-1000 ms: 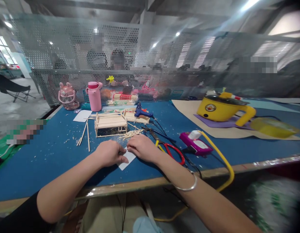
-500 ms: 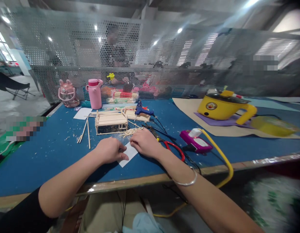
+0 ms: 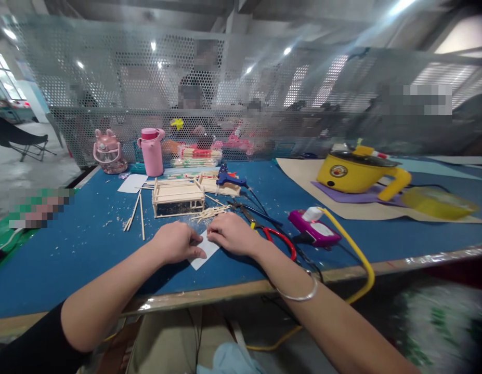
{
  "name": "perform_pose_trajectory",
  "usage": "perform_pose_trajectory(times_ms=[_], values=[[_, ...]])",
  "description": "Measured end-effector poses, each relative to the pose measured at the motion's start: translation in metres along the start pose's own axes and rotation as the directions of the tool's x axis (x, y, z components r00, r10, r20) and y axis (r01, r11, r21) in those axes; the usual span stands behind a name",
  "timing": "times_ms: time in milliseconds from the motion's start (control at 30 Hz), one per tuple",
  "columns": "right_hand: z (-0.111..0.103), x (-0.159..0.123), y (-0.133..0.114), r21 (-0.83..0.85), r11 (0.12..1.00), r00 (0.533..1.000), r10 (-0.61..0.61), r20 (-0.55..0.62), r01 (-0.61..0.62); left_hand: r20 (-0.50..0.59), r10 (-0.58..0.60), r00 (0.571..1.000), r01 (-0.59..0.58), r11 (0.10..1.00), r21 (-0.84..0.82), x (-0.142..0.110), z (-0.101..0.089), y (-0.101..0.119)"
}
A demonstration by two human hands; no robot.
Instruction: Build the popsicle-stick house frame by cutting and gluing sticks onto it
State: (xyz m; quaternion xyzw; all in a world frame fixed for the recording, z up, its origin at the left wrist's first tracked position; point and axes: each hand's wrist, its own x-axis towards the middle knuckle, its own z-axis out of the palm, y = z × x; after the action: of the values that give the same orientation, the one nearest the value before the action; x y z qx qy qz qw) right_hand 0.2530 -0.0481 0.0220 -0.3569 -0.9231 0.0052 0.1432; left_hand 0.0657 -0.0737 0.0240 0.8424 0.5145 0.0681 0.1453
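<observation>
A small white sheet of paper [image 3: 208, 251] lies at an angle near the front of the blue table. My left hand [image 3: 177, 242] is curled on its left side, thumb and fingertips at the paper. From the right, my right hand [image 3: 232, 234] bends over the upper edge, its fingers pinched together there. Just behind my hands is a pile of short wooden sticks [image 3: 211, 212]. Further back stands a little wooden frame [image 3: 178, 191] built from sticks.
Pliers with red handles [image 3: 282, 240] lie right of my right hand, near a purple power strip [image 3: 314, 228] with a yellow cable. A blue glue gun [image 3: 230, 178] rests behind. A yellow electric pot [image 3: 352, 174] stands at right, a pink bottle [image 3: 152, 153] at back left.
My right hand has shifted very slightly to the left and nearer along the paper. My left hand stays nearly in place. Behind the perforated screen, a person has moved to the right.
</observation>
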Motion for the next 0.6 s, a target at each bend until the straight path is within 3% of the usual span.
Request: perform_pose_trajectory(times_ms=[100,167,300,467,533,600], values=[[0.000,0.004,0.001,0.056,0.995,0.995,0.081,-0.053,-0.078,-0.039,0.026,0.999,-0.028,0.998,-0.050,0.002,0.001,-0.002],[-0.001,0.010,0.000,0.167,0.982,0.992,0.105,-0.066,-0.093,-0.119,0.028,0.992,-0.047,0.986,-0.159,0.004,0.001,-0.005],[-0.002,0.028,-0.006,0.297,0.946,0.986,0.154,-0.060,-0.130,-0.316,-0.165,0.934,-0.025,0.854,-0.519,0.013,0.002,-0.013],[0.008,0.046,-0.015,0.347,0.934,0.991,0.112,-0.067,-0.082,-0.250,-0.322,0.913,-0.008,0.600,-0.800,0.024,0.009,-0.023],[0.012,0.049,-0.015,0.407,0.909,0.986,0.142,-0.086,-0.095,-0.258,-0.365,0.894,-0.001,0.576,-0.817,0.026,0.010,-0.027],[0.013,0.049,-0.011,0.490,0.862,0.971,0.210,-0.114,-0.129,-0.299,-0.391,0.871,0.013,0.625,-0.781,0.029,0.009,-0.029]])
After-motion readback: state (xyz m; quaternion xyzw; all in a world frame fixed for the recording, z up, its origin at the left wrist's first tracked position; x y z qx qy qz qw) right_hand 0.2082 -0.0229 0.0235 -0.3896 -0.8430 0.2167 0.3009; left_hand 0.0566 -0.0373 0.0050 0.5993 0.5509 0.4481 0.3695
